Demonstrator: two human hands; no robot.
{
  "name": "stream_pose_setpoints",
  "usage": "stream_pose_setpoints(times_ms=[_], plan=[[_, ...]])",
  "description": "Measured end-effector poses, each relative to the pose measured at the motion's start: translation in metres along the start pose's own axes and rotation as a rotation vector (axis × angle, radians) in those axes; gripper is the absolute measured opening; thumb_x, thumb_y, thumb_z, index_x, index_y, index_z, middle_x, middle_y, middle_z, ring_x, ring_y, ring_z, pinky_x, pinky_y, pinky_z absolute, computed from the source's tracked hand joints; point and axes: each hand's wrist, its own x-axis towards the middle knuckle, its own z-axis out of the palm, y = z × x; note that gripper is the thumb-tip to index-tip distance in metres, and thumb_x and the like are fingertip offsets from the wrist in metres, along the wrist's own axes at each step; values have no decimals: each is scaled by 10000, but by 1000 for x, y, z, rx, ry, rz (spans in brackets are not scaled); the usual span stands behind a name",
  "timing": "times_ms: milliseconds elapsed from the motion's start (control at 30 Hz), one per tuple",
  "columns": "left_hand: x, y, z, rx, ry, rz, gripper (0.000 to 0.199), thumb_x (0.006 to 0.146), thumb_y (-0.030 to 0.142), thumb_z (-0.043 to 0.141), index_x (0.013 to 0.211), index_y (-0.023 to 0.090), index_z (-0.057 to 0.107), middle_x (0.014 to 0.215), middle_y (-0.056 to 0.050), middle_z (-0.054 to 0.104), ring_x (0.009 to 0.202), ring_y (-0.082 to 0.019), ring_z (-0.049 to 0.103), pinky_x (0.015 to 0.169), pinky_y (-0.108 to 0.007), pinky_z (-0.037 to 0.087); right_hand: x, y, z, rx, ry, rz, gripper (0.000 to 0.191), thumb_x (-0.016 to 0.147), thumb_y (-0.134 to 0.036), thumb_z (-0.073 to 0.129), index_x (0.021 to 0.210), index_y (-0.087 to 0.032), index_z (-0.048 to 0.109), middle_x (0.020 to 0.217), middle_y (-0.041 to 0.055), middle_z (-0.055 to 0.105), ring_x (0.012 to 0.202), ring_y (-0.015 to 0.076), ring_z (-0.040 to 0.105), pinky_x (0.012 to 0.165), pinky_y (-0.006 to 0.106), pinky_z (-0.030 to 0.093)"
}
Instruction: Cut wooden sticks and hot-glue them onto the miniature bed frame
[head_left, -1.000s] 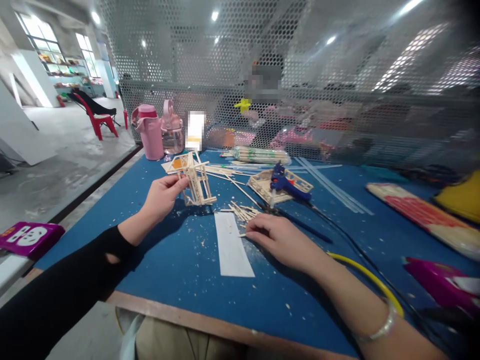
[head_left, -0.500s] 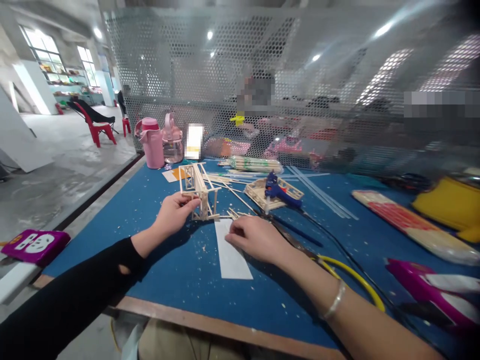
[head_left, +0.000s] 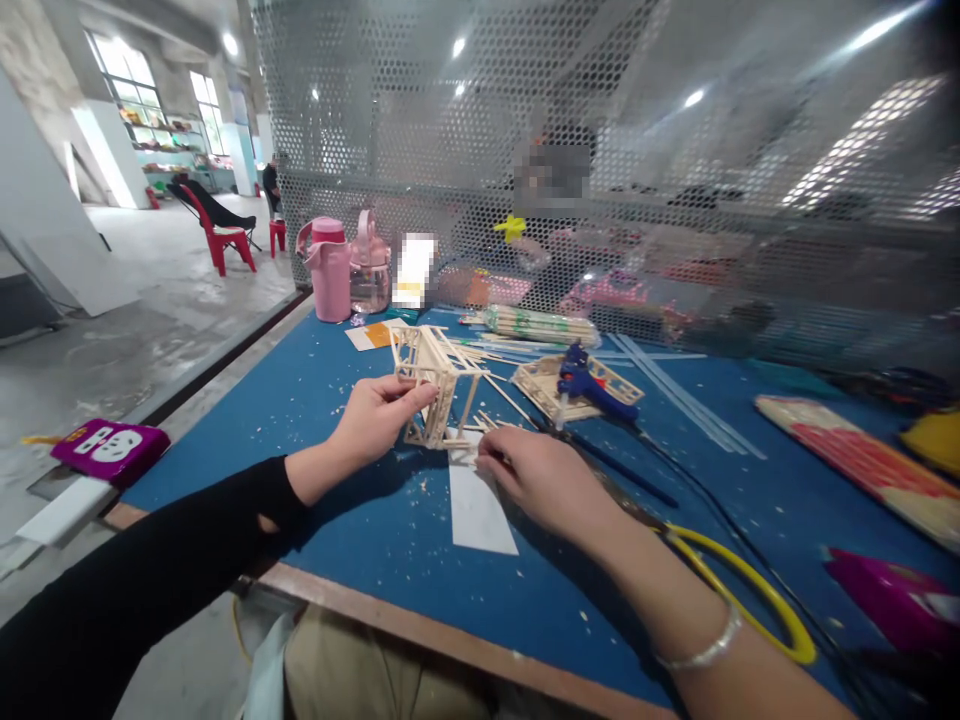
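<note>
Pinching the little see-through frame of pale wooden sticks [head_left: 444, 385], the left hand [head_left: 375, 420] is nearer to it than the right hand [head_left: 544, 480]. The frame is between the hands, up over the far end of the long white paper [head_left: 480, 515] on the blue table [head_left: 360, 545]. Its long side goes roughly up and down. The right fingers are curled narrow near its bottom; I can't tell if they hold anything.
</note>
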Motion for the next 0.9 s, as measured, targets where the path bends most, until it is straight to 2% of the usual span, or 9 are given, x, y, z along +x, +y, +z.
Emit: stream_pose_setpoints(times_ms=[200, 300, 433, 567, 667, 767, 867, 900], plan=[[1, 3, -2, 143, 5, 123, 238, 777, 302, 624, 577, 175, 652, 650, -11, 567, 673, -136, 498, 690, -292, 418, 5, 5, 3, 84, 1, -6, 189, 840, -253, 492, 856, -196, 672, 871, 61, 696, 750, 177, 615, 635, 258, 397], [4, 1, -5, 152, 43, 153, 272, 784, 310, 617, 549, 174, 632, 686, -22, 586, 722, -148, 522, 720, -295, 424, 8, 7, 6, 129, 12, -14, 189, 823, -251, 506, 813, -207, 690, 866, 51, 703, 774, 177, 622, 650, 255, 408], [7, -9, -4, 92, 69, 120, 222, 787, 304, 609, 623, 174, 685, 782, -44, 649, 806, -167, 574, 805, -317, 439, 10, 9, 6, 189, 142, 58, 281, 858, -248, 421, 987, -162, 655, 860, 76, 701, 723, 175, 615, 633, 271, 424], [8, -21, 3, 83, -18, 105, 139, 781, 237, 608, 789, 185, 737, 905, -70, 690, 897, -183, 612, 882, -348, 449, 12, 7, 5, 248, 225, 56, 341, 853, -235, 403, 1118, -142, 597, 920, 75, 686, 718, 155, 604, 639, 258, 441], [11, -26, 0, 121, -96, 91, 124, 763, 232, 633, 787, 191, 747, 929, -86, 687, 921, -198, 609, 909, -372, 440, 13, 7, 7, 257, 232, 52, 353, 843, -207, 395, 1127, -137, 593, 948, 77, 678, 715, 148, 595, 651, 255, 440], [17, -25, -13, 179, -194, 54, 130, 683, 240, 711, 795, 188, 752, 909, -100, 681, 855, -217, 614, 828, -384, 466, 11, 10, 8, 240, 190, 56, 313, 828, -197, 403, 1033, -135, 631, 846, 66, 681, 654, 147, 578, 612, 255, 422], [23, -23, -29, 229, -316, 9, 294, 545, 192, 795, 835, 184, 750, 853, -93, 695, 754, -210, 618, 722, -358, 485, 7, 12, 6, 213, 118, 38, 243, 791, -183, 437, 871, -165, 666, 735, 36, 672, 594, 139, 557, 561, 246, 389], [25, -23, -33, 245, -331, -4, 324, 541, 178, 789, 862, 180, 745, 856, -93, 697, 731, -202, 614, 695, -347, 485, 6, 12, 6, 204, 100, 33, 227, 784, -185, 448, 837, -174, 669, 721, 31, 671, 588, 138, 554, 554, 244, 382]])
